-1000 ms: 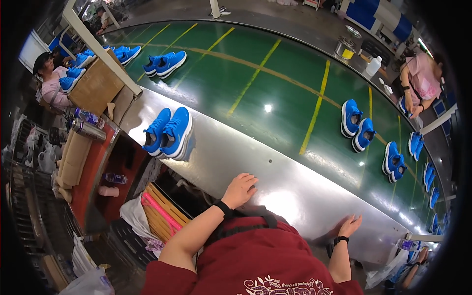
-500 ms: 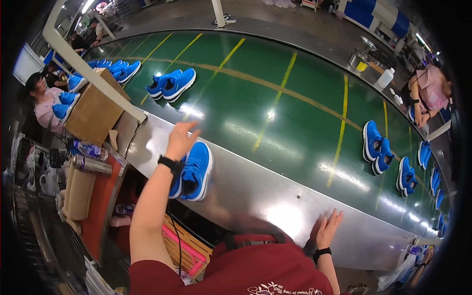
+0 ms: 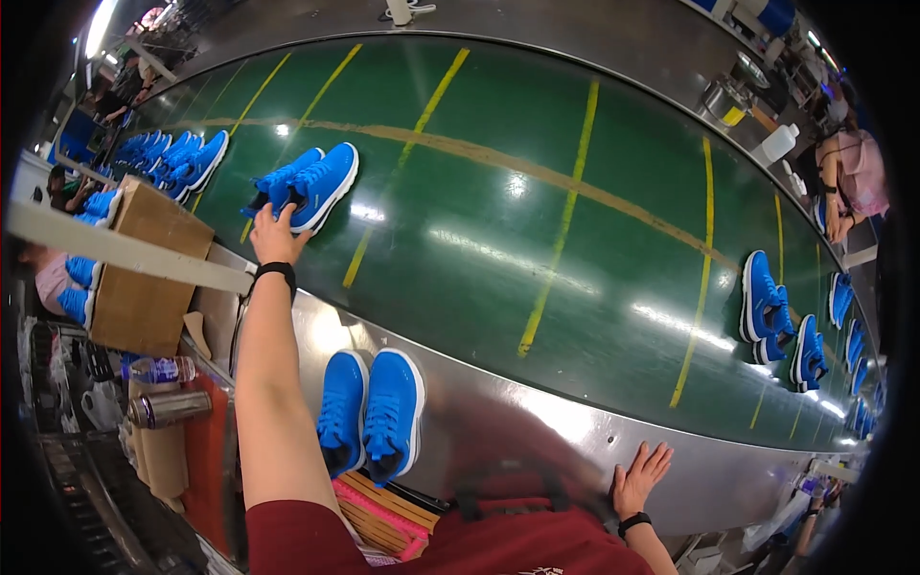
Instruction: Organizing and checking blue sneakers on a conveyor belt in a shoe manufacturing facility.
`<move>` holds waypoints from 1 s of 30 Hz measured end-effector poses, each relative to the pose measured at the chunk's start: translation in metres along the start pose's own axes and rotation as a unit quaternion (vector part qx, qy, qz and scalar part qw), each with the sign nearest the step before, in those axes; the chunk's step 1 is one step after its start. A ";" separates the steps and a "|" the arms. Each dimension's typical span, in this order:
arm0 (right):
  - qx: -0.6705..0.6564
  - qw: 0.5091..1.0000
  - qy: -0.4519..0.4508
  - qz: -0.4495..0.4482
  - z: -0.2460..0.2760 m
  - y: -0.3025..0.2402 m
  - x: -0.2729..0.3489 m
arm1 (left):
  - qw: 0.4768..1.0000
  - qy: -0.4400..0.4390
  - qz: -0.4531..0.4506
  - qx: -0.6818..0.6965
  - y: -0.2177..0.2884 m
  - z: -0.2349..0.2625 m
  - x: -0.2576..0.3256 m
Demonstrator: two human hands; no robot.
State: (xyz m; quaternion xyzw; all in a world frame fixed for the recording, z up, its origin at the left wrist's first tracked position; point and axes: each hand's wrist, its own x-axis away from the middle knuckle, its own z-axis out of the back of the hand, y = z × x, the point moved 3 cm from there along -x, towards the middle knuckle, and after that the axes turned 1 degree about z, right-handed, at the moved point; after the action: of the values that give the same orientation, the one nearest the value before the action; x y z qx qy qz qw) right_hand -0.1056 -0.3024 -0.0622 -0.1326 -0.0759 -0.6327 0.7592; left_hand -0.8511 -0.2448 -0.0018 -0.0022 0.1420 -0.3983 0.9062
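At the far left of the green conveyor belt (image 3: 517, 230), a pair of blue sneakers (image 3: 328, 182) with white soles stands side by side, toes pointing away. My left hand (image 3: 276, 235) has its thumb and fingers around the heel ends of this pair; the grip on the inner side is partly hidden. A second pair of blue sneakers (image 3: 391, 407) lies on the metal ledge (image 3: 517, 412) beside my left forearm, toes toward the belt. Flat on that ledge to the right rests my right hand (image 3: 640, 482), fingers spread and holding nothing.
More blue sneakers (image 3: 762, 297) stand along the belt at right, others (image 3: 196, 163) at far left. A cardboard box (image 3: 149, 268) and a pale metal post (image 3: 134, 249) are left of my arm. Bottles (image 3: 163, 370) lie below the box. A co-worker (image 3: 853, 177) sits across the belt.
My left hand has moved forward and left, from above the sneakers on the ledge to the pair on the belt. The view has shifted. My right hand stays on the ledge.
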 end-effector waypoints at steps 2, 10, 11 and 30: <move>0.000 1.000 -0.016 -0.010 0.002 -0.005 -0.003 | 0.998 -0.051 0.023 -0.025 -0.011 -0.011 -0.013; 0.015 0.999 -0.038 -0.007 0.001 -0.005 -0.003 | 0.978 -0.186 0.046 -0.077 -0.029 -0.040 -0.056; 0.012 0.999 -0.037 -0.010 0.003 -0.007 -0.004 | 0.978 -0.194 0.060 -0.057 -0.032 -0.041 -0.058; 0.022 1.000 -0.002 -0.010 -0.006 -0.016 -0.005 | 0.957 -0.229 0.090 -0.156 -0.023 -0.037 -0.050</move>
State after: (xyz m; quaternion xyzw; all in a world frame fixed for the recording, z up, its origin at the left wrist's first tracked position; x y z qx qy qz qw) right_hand -0.1226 -0.3026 -0.0676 -0.1162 -0.0921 -0.6380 0.7556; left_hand -0.9095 -0.2200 -0.0214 -0.2216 -0.0093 -0.2765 0.9351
